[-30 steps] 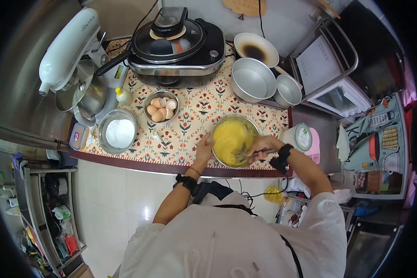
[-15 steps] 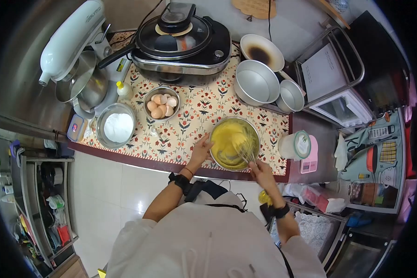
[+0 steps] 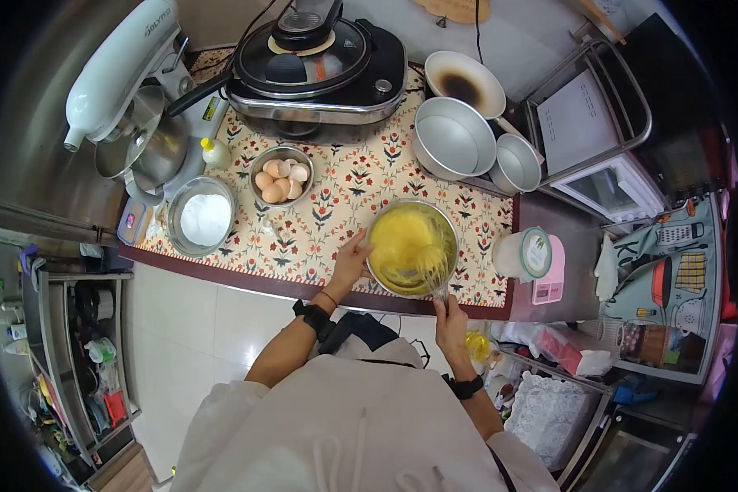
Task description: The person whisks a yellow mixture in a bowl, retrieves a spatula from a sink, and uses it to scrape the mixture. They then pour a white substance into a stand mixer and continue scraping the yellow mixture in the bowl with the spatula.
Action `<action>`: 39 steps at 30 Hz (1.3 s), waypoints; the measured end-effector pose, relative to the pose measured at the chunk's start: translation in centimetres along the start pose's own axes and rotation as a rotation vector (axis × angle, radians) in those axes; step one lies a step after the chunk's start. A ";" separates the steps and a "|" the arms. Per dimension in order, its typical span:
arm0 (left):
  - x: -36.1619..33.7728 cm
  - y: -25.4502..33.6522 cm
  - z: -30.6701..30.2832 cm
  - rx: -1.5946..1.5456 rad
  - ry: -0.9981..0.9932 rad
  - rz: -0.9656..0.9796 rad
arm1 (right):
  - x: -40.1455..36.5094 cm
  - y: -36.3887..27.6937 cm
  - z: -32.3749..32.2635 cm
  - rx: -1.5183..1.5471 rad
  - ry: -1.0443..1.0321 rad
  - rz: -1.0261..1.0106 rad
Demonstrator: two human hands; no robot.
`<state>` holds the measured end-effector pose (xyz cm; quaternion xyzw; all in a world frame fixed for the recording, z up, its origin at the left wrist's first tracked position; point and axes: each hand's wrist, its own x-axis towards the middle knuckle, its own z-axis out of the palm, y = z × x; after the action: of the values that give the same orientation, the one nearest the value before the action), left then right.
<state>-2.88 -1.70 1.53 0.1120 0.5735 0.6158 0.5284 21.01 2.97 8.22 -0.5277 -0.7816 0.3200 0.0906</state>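
A metal mixing bowl (image 3: pixel 450 238) stands near the front edge of the patterned tablecloth, with yellow batter (image 3: pixel 403 239) inside. My left hand (image 3: pixel 352 261) is at its left side, fingers closed against the rim. In my right hand (image 3: pixel 450 322) is the handle of a wire whisk (image 3: pixel 437 277), closed in the fingers. The whisk tilts over the bowl's front rim, its wires down in the batter and partly coated.
Left of the bowl are a small bowl of eggshells (image 3: pixel 282 175) and a bowl of white powder (image 3: pixel 203 216). Behind stand a stand mixer (image 3: pixel 123 70), an electric cooker (image 3: pixel 312 102) and round cake pans (image 3: pixel 455 138). A lidded tub (image 3: pixel 523 252) and pink scale (image 3: pixel 549 271) sit right.
My right hand has moved down and slightly left with the whisk, whose wires now sit nearer the bowl's front. The left hand stays at the rim. The view has shifted slightly.
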 end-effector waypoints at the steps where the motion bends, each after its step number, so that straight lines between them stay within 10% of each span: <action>1: 0.1 0.0 0.1 0.000 0.002 0.017 | 0.2 0.8 0.7 -0.006 0.020 -0.019; 39: 0.6 -0.3 0.3 -0.011 -0.021 0.004 | 1.5 3.6 0.7 -0.182 0.022 -0.029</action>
<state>-2.72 -1.13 1.10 0.1167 0.5642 0.6189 0.5340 22.81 4.85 5.29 -0.5258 -0.8140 0.2407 0.0554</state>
